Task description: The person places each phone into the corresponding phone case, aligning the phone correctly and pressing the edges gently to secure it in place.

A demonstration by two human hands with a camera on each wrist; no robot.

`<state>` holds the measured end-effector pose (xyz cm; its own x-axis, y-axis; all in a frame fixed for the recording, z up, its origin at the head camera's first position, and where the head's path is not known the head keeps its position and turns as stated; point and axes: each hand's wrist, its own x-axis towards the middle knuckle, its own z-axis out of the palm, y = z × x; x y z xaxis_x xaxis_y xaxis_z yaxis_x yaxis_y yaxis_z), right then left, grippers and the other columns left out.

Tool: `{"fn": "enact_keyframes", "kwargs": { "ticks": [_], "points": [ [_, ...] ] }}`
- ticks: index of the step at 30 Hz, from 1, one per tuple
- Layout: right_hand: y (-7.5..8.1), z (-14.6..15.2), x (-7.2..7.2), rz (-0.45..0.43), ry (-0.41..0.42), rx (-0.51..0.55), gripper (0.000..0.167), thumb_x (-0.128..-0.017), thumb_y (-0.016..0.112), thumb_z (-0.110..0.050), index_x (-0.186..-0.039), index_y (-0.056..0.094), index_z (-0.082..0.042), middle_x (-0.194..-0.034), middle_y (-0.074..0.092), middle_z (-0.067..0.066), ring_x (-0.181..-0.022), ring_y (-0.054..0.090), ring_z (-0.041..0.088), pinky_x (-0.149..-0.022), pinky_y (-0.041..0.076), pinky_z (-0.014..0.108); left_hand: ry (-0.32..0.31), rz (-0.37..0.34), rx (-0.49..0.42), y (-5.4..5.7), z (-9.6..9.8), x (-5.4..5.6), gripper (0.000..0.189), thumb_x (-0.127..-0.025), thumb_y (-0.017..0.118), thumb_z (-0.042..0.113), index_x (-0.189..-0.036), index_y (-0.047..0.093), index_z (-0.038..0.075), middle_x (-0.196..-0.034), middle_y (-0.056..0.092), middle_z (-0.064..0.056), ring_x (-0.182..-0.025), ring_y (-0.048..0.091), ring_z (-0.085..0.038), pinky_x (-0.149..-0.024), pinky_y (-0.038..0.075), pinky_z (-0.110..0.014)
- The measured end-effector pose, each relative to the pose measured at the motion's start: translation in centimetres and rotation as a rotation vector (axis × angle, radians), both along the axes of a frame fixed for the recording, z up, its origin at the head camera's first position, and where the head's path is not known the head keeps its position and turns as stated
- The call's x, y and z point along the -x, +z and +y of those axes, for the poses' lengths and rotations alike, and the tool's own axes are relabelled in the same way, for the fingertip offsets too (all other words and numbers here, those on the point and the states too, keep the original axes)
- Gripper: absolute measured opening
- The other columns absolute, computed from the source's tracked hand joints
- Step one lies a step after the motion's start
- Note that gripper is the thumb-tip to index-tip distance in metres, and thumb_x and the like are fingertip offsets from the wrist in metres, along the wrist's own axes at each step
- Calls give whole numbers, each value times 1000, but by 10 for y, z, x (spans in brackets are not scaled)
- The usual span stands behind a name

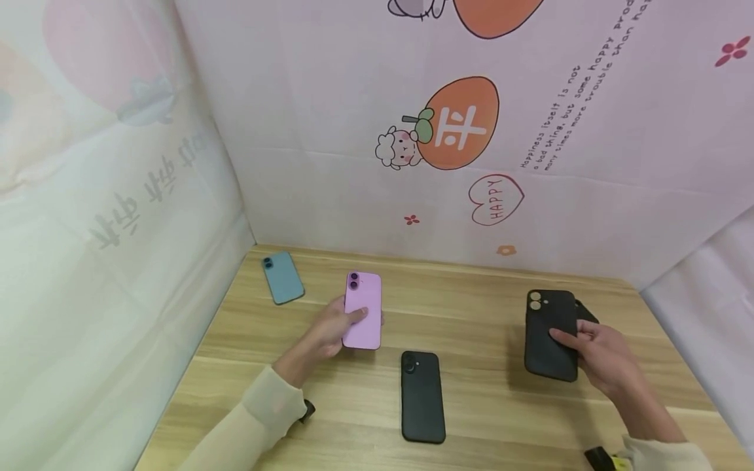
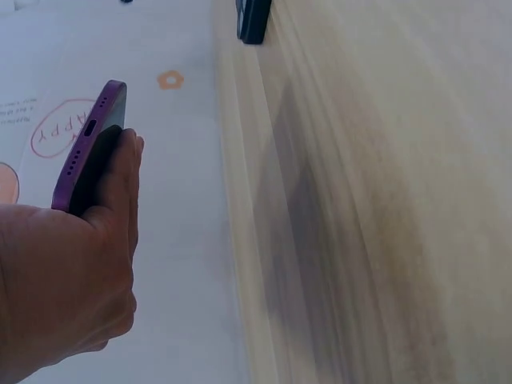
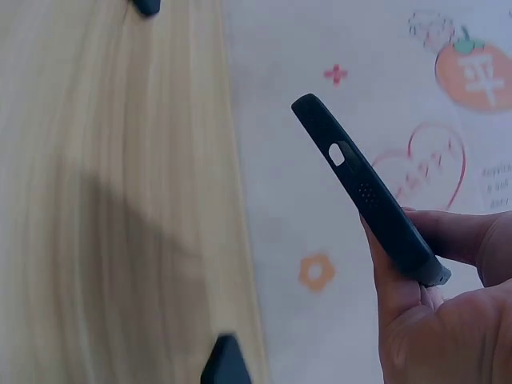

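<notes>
left grip (image 1: 330,328) pinches pink phone (image 1: 366,330) | right grip (image 1: 603,353) pinches black case (image 1: 540,340) (seemingly empty) | case well right, long axes near-parallel

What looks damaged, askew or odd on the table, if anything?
Nothing looks spilled or damaged. The blue phone, far left on the table, lies slightly askew, angled against its edges. The dark item behind the black case in the right hand is mostly hidden; I can't judge it.
</notes>
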<state>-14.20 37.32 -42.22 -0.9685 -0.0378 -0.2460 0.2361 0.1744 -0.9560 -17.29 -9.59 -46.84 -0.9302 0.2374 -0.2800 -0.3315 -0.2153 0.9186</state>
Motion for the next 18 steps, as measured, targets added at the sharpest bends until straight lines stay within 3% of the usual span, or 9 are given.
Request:
{"fn": "enact_keyframes", "kwargs": {
  "ticks": [5, 11, 18],
  "points": [
    [8, -28, -1, 31, 42, 55, 5, -103, 68, -4, -102, 68, 1, -85, 77, 4, -87, 77, 13, -73, 65, 29, -25, 2, -1, 3, 9, -10, 46, -110, 50, 2, -152, 36, -10, -130, 68, -30, -118, 71, -38, -99, 60, -50],
    [13, -63, -7, 45, 77, 114, 4, -103, 66, 0, -106, 67, 3, -90, 80, 6, -85, 79, 17, -74, 65, 31, -56, 22, -26, 9, 21, -21, 45, -110, 51, 2, -151, 38, -9, -127, 70, -29, -117, 72, -38, -96, 61, -50],
    [15, -105, -12, 42, 99, 67, 13, -100, 71, -3, -102, 64, 7, -79, 69, 0, -85, 77, 13, -76, 66, 33, -93, 14, -75, 10, 30, -32, 45, -110, 50, 2, -152, 38, -7, -127, 70, -29, -114, 73, -36, -95, 61, -54]
  ]
}}
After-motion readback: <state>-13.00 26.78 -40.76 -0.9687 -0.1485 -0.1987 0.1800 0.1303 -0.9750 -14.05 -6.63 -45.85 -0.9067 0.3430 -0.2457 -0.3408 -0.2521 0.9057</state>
